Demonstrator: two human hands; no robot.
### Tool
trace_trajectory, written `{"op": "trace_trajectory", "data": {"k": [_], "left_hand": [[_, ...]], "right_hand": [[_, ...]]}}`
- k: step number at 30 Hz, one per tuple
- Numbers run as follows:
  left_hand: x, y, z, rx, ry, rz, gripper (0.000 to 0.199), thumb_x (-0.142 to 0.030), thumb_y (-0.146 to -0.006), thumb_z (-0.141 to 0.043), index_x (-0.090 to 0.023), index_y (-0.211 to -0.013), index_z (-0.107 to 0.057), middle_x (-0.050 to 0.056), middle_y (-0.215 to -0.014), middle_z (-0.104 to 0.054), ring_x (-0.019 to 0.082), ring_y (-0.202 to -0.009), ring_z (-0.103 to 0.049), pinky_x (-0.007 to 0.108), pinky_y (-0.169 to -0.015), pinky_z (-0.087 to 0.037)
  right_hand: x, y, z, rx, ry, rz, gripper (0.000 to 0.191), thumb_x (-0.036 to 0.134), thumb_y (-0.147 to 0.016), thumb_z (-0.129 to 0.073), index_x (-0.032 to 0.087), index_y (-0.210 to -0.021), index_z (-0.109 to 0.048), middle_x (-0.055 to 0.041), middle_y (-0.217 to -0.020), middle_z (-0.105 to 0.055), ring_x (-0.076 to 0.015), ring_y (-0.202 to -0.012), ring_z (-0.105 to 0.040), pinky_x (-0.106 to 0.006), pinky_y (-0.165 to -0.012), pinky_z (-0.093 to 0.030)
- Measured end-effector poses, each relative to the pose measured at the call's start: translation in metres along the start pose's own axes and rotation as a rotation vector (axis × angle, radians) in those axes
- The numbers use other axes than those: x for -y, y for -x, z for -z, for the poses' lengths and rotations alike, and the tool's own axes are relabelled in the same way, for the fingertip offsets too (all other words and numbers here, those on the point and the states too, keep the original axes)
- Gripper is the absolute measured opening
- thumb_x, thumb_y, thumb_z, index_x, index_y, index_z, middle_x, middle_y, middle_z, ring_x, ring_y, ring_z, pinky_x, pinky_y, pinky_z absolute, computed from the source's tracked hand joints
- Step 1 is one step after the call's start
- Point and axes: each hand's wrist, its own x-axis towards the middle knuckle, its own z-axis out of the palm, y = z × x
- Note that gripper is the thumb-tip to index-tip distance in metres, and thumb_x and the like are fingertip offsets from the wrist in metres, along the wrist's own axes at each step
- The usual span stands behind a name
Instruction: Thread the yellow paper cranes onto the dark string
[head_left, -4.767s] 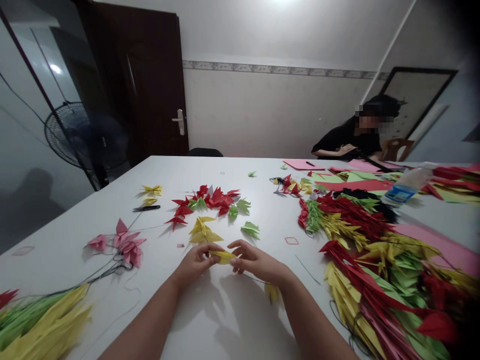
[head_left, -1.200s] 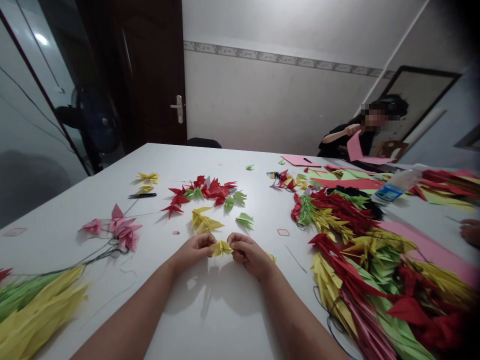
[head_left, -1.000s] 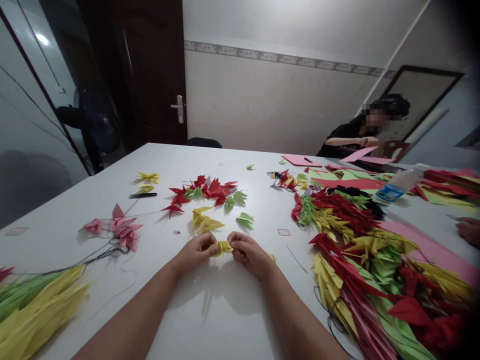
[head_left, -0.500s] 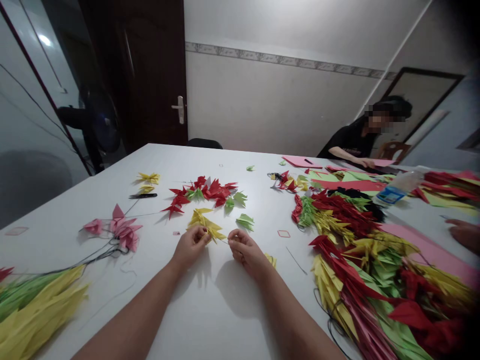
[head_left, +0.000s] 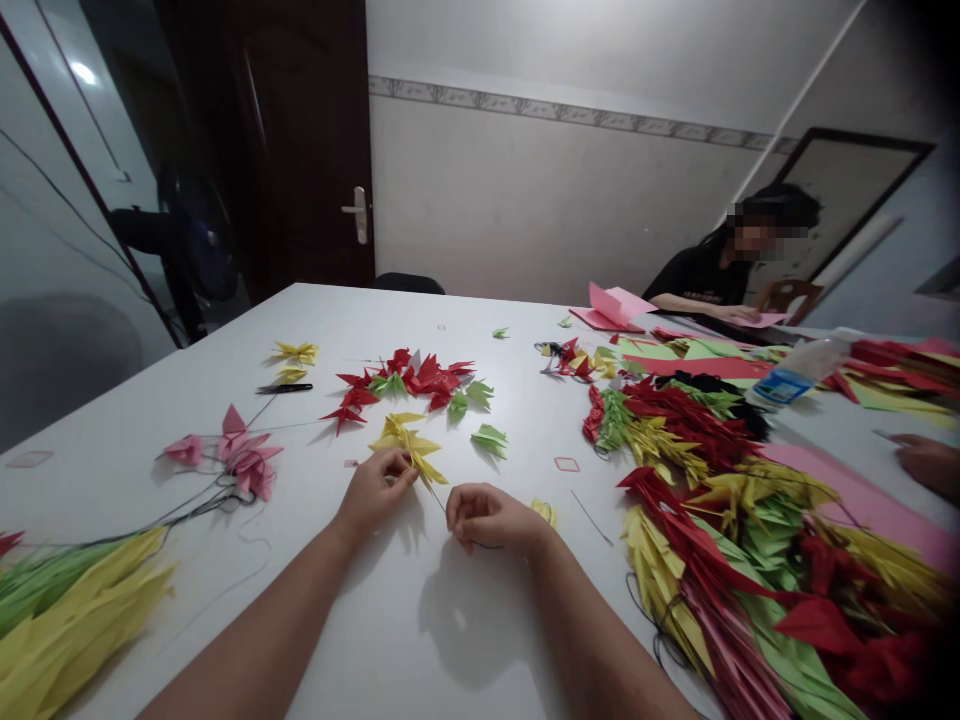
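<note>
Yellow cranes lie on the tabletop, nearer us than the red cranes; at their near side, our left hand pinches one in its grip. We hold our right hand just beside, its grip curled closed on the dark string trailing from them.
</note>
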Motion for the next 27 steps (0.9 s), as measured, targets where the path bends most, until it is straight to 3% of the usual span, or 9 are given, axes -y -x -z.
{"op": "trace_trajectory", "data": {"k": [2,4,7,9,14,19,23,27], "left_hand": [[-0.001,-0.001,0.0,-0.006,0.037,0.006,0.02,-0.033,-0.069,-0.058,-0.016,-0.062,-0.051,0.008,-0.092,-0.06,0.018,-0.083,-0.058,0.03,-0.071,-0.047],[-0.001,-0.001,0.001,0.002,0.062,-0.013,0.021,-0.034,-0.07,-0.058,-0.016,-0.061,-0.051,0.008,-0.092,-0.059,0.019,-0.084,-0.058,0.029,-0.071,-0.047],[0.001,-0.001,0.0,0.045,0.121,-0.045,0.024,-0.036,-0.071,-0.058,-0.016,-0.06,-0.05,0.007,-0.089,-0.058,0.019,-0.087,-0.056,0.029,-0.073,-0.046],[0.002,-0.001,-0.001,0.078,0.181,-0.046,0.027,-0.038,-0.072,-0.059,-0.016,-0.06,-0.048,0.007,-0.088,-0.059,0.018,-0.086,-0.056,0.029,-0.074,-0.045],[0.003,0.001,-0.004,0.141,0.264,0.008,0.029,-0.041,-0.072,-0.059,-0.016,-0.062,-0.048,0.006,-0.086,-0.059,0.016,-0.078,-0.056,0.028,-0.071,-0.043],[0.004,0.001,-0.005,0.165,0.244,0.007,0.029,-0.041,-0.073,-0.057,-0.016,-0.063,-0.046,0.004,-0.08,-0.057,0.014,-0.072,-0.052,0.026,-0.066,-0.041],[0.006,0.001,-0.005,0.193,0.223,0.013,0.03,-0.043,-0.074,-0.056,-0.017,-0.064,-0.044,-0.001,-0.064,-0.05,0.011,-0.059,-0.047,0.024,-0.056,-0.037],[0.004,0.002,-0.004,0.243,0.169,0.026,0.029,-0.043,-0.075,-0.055,-0.018,-0.066,-0.044,-0.004,-0.057,-0.046,0.009,-0.051,-0.04,0.022,-0.05,-0.031]], "right_hand": [[0.005,0.002,0.0,0.071,0.029,-0.057,0.027,0.034,-0.059,-0.07,0.015,-0.07,-0.055,0.0026,-0.051,-0.055,-0.0092,-0.047,-0.049,-0.021,-0.047,-0.031],[0.008,0.001,0.001,-0.006,0.103,-0.034,0.028,0.038,-0.06,-0.068,0.015,-0.068,-0.054,0.0033,-0.052,-0.053,-0.0096,-0.05,-0.048,-0.022,-0.049,-0.032],[0.007,-0.003,0.003,-0.435,0.312,0.144,0.03,0.042,-0.068,-0.063,0.017,-0.061,-0.047,0.0061,-0.053,-0.041,-0.0075,-0.051,-0.038,-0.022,-0.05,-0.029],[0.002,-0.006,0.003,-0.621,0.439,0.223,0.029,0.042,-0.07,-0.061,0.018,-0.064,-0.045,0.0058,-0.058,-0.039,-0.0078,-0.053,-0.036,-0.022,-0.051,-0.029],[-0.007,-0.011,-0.003,-0.528,0.504,0.258,0.025,0.039,-0.074,-0.058,0.019,-0.085,-0.049,0.0003,-0.079,-0.051,-0.01,-0.062,-0.045,-0.024,-0.058,-0.039],[-0.008,-0.011,-0.006,-0.469,0.5,0.334,0.034,0.036,-0.071,-0.062,0.021,-0.097,-0.046,-0.003,-0.089,-0.053,-0.0134,-0.076,-0.051,-0.028,-0.068,-0.043],[-0.009,-0.014,-0.006,-0.549,0.498,0.359,0.016,0.027,-0.077,-0.052,0.02,-0.09,-0.047,-0.0006,-0.078,-0.052,-0.0118,-0.068,-0.05,-0.027,-0.065,-0.044],[-0.013,-0.017,-0.008,-0.691,0.585,0.4,0.018,0.02,-0.075,-0.048,0.02,-0.093,-0.048,0.0001,-0.075,-0.053,-0.0116,-0.064,-0.049,-0.026,-0.059,-0.043]]}}
